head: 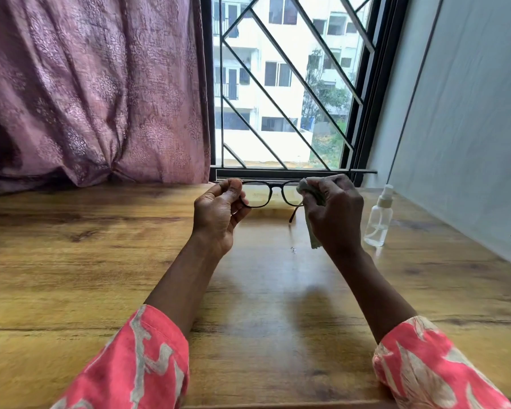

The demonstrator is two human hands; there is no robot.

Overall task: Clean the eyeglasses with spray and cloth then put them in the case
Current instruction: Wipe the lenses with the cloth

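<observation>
We hold the eyeglasses (270,193) crosswise above the wooden table (71,261), our left hand (219,211) pinching one end, our right hand (334,214) pressing the cloth (313,199) around the other lens; spray bottle (379,219) just right.

Faint print visible on pale case (273,199) behind eyeglasses (270,193); I can't read it. Spray bottle (379,221) unlabelled. No other text legible.

Wooden table (101,261), clear spray bottle (378,222) upright at right, pale case (267,212), possibly, behind the hands
</observation>
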